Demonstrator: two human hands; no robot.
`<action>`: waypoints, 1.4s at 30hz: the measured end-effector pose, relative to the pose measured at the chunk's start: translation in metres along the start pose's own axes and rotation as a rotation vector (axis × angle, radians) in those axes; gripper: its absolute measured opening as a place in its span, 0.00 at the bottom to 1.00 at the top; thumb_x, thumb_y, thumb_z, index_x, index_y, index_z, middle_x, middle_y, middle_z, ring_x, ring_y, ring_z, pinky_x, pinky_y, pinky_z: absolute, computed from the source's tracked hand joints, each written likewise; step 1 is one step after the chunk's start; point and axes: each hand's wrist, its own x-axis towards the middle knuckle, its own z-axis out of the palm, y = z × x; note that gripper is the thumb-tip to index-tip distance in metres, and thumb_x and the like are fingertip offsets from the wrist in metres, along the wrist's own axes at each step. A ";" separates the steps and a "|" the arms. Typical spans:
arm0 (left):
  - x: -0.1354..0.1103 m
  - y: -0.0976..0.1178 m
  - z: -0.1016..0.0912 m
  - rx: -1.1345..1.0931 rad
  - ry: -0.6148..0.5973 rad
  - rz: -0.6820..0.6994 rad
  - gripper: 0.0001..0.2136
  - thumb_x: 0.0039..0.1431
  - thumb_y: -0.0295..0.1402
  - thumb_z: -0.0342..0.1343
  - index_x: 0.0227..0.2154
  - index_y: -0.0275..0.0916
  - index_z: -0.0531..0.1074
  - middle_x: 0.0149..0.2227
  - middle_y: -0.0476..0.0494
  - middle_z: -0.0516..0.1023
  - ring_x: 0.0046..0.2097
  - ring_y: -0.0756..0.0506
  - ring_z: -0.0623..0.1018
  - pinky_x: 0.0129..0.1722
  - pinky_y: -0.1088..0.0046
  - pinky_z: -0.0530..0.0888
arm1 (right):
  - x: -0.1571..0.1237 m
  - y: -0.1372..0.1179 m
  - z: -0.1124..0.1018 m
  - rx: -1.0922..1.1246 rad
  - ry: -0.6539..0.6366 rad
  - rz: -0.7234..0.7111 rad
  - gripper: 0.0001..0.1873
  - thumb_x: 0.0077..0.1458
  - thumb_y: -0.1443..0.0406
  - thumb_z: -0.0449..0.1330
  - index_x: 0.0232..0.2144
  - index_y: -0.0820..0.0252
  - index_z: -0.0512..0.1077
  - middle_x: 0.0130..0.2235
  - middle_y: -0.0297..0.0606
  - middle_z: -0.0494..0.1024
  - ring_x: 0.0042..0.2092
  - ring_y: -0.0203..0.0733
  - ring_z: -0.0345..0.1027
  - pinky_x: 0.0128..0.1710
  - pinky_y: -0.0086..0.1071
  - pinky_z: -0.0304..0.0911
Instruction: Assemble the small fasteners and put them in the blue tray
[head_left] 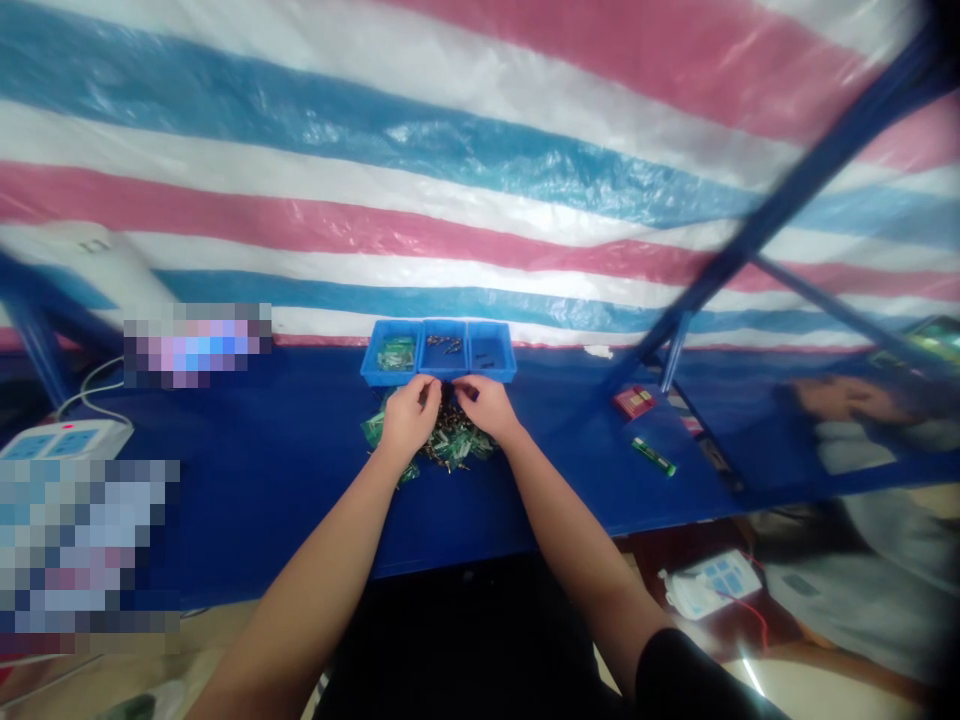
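My left hand [409, 414] and my right hand [489, 407] are close together over a heap of small green packets and brass-coloured metal parts [454, 445] on the blue table [285, 480]. Fingers and thumb are pinched together on each hand. Something dark shows between the fingertips, too small to name. Just beyond the hands stand three joined blue bins. Small green-and-clear packets lie in the left bin [386, 379], brass-coloured screw-like parts in the middle bin [433, 367], and a few dark thin pieces in the right bin [506, 368].
On the right lie a red box [634, 401] and a green tube [654, 456], near a slanted blue frame bar [705, 280]. A white power strip [90, 438] sits at left. A blurred co-worker's hand [832, 398] shows far right. A striped sheet [450, 230] hangs behind.
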 end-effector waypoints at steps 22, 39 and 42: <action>0.000 -0.004 0.003 0.030 -0.014 0.004 0.12 0.64 0.41 0.48 0.37 0.41 0.74 0.29 0.48 0.79 0.31 0.47 0.77 0.34 0.74 0.69 | -0.001 -0.005 0.007 -0.242 -0.188 -0.069 0.06 0.56 0.68 0.62 0.37 0.57 0.77 0.39 0.37 0.80 0.42 0.42 0.71 0.49 0.38 0.59; 0.003 -0.005 0.004 0.018 0.003 0.115 0.12 0.62 0.37 0.52 0.46 0.40 0.74 0.39 0.44 0.80 0.39 0.45 0.78 0.43 0.68 0.73 | -0.002 -0.010 0.002 0.028 -0.031 0.015 0.10 0.62 0.62 0.54 0.39 0.57 0.74 0.38 0.36 0.79 0.39 0.39 0.71 0.43 0.34 0.64; 0.002 -0.006 0.004 0.024 -0.015 0.110 0.12 0.63 0.36 0.51 0.45 0.41 0.74 0.39 0.44 0.80 0.38 0.45 0.78 0.42 0.69 0.74 | -0.002 -0.010 0.004 -0.144 -0.153 -0.082 0.08 0.58 0.64 0.59 0.39 0.58 0.76 0.39 0.38 0.80 0.42 0.42 0.71 0.49 0.38 0.60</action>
